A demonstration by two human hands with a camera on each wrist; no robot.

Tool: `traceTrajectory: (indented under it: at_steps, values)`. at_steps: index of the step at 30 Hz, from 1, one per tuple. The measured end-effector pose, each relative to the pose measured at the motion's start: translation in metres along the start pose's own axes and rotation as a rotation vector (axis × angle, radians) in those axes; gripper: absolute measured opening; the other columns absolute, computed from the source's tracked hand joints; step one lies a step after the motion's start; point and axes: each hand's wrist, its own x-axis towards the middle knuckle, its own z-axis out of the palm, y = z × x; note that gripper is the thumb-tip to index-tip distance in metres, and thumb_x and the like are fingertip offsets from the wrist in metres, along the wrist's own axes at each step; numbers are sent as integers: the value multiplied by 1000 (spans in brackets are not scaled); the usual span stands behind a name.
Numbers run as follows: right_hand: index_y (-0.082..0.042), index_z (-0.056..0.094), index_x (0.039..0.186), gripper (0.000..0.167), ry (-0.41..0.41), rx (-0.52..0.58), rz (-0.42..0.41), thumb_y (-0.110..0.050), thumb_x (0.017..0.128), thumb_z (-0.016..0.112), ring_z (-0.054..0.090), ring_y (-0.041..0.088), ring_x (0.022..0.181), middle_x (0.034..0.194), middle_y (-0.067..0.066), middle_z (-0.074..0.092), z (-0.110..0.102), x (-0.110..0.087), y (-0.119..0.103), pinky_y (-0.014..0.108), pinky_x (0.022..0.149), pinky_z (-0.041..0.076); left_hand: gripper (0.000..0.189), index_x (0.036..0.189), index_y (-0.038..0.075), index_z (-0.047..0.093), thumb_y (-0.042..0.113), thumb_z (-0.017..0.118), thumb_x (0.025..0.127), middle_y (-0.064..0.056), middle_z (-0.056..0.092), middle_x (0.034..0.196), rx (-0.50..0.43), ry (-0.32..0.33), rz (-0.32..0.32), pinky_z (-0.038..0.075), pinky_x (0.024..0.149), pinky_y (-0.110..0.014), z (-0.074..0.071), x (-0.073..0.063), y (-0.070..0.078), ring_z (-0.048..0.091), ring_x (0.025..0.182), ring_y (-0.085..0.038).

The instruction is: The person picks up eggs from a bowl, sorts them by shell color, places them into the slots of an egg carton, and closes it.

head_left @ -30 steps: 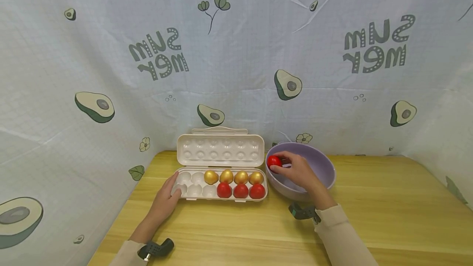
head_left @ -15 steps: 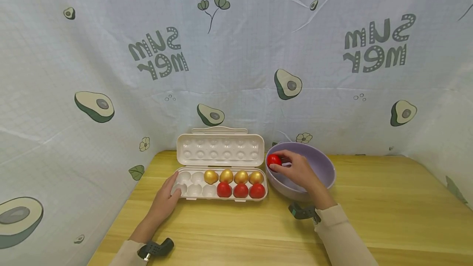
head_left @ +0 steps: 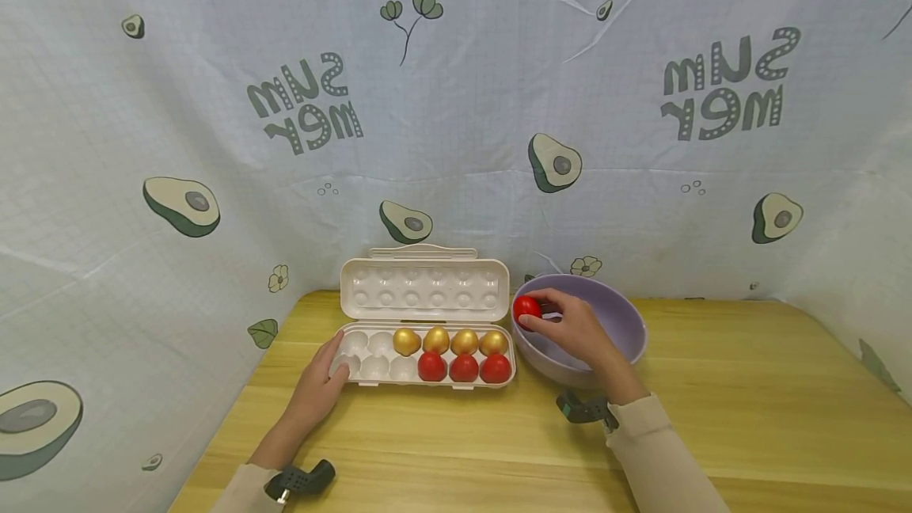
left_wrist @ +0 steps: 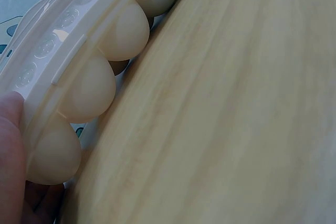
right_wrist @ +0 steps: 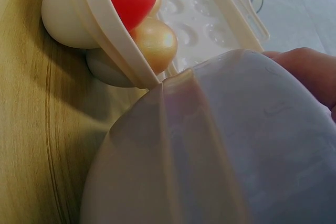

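In the head view an open cream plastic egg carton (head_left: 427, 386) stands on the table, lid raised at the back. Gold eggs (head_left: 465, 341) fill the right part of its back row, and red eggs (head_left: 464, 368) sit in the front row's right half. My left hand (head_left: 313, 388) grips the carton's left end, thumb (left_wrist: 9, 124) on the rim in the left wrist view. With fingertips and thumb my right hand (head_left: 573, 328) holds a red egg (head_left: 526, 311) at the left side of a purple bowl (head_left: 627, 315). The bowl hides most of that hand in the right wrist view.
The bowl stands close against the carton's right end on the wooden table (head_left: 456, 450). Several cups at the carton's left are bare. A pale cloth (head_left: 456, 101) printed with avocados hangs behind the table and at both sides.
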Motion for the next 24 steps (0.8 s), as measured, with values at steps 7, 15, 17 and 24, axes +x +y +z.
traceTrajectory:
  at_steps: [7, 15, 17, 24]
  values:
    - [-9, 65, 118, 43, 3, 5, -7, -28, 82, 77, 66, 24, 94, 104, 6, 69, 0, 0, 0, 33, 77, 58, 59, 148, -4, 30, 10, 47, 93, -26, 35, 148, -2, 0, 11, 27, 112, -55, 0, 0, -1, 32, 137, -43]
    - [-9, 65, 118, 43, 0, 16, 1, -28, 82, 77, 66, 25, 95, 104, 6, 69, 1, -1, 0, 35, 77, 58, 59, 148, -4, 30, 9, 47, 93, -26, 34, 149, -7, -1, 9, 26, 112, -55, 1, 0, -2, 31, 137, -43]
    - [-9, 65, 118, 43, 1, 15, -1, -28, 82, 77, 66, 25, 95, 104, 6, 69, 1, -1, 0, 35, 77, 58, 60, 148, -4, 30, 9, 47, 93, -26, 35, 149, -4, 0, 10, 26, 112, -55, 1, 0, -2, 32, 137, -43]
    - [-9, 65, 119, 42, 2, 8, -3, -28, 82, 77, 66, 24, 95, 104, 6, 69, 1, 0, 0, 32, 75, 58, 59, 148, -3, 31, 9, 47, 93, -26, 36, 148, 6, 9, 16, 27, 111, -54, 1, 0, -1, 33, 136, -43]
